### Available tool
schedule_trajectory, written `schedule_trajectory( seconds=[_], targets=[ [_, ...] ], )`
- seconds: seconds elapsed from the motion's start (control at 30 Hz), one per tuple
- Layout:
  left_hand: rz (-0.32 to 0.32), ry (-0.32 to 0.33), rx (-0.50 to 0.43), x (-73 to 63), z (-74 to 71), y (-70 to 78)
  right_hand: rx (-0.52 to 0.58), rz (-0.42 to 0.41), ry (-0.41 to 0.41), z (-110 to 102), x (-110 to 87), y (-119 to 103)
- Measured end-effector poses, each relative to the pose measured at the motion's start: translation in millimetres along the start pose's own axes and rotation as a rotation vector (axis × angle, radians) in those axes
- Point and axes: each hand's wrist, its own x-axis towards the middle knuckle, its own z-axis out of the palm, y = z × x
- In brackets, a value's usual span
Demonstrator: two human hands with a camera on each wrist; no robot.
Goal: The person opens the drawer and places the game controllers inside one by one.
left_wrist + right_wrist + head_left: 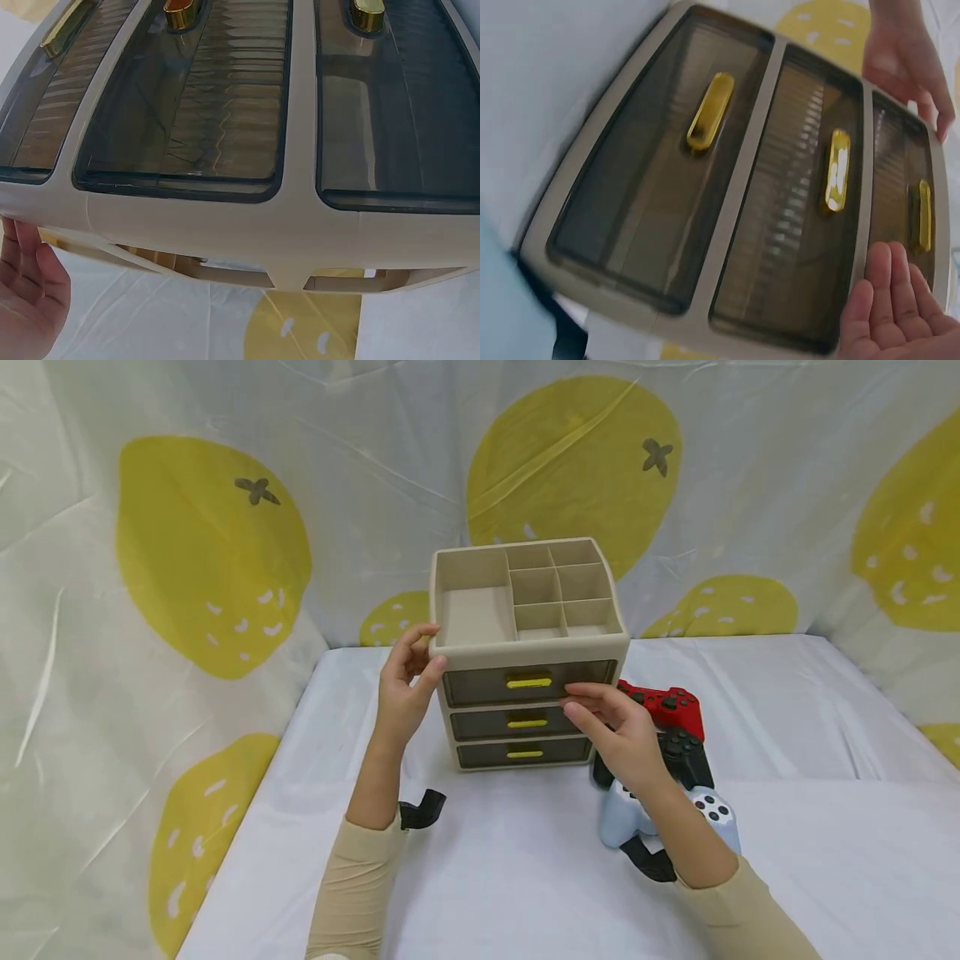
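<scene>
The three-drawer organizer point(536, 652) is stood on the white tablecloth point(510, 860), its upper left corner touched by a relaxed left hand point(405, 689); the right hand point(618, 735) is held loose, nothing gripped, by the top drawer point(480, 687). Light, stiff, slick plastic is suggested, best grasped by both sides.

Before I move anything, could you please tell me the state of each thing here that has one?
Organizer: upright on the white cloth
Top compartments: uncovered
Top drawer: closed
Middle drawer: closed
Bottom drawer: closed
Red controller: partly hidden, power unclear
Black controller: partly hidden, power unclear
Light-blue controller: partly hidden, power unclear
Left grip: relaxed, touching the organizer's upper left edge
Right grip: loosely bent near the top drawer, contact unclear
</scene>
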Motion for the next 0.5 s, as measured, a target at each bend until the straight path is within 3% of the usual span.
schedule_trajectory(
  seconds=[0.2,0.5],
  targets=[
    [-0.004,-0.002,0.005,0.7,0.8,-0.7,0.111,0.009,0.022,21,7.1,-1],
    [-0.029,-0.003,0.022,0.3,0.8,-0.7,0.184,0.003,0.12,40,10.3,-1]
  ],
)
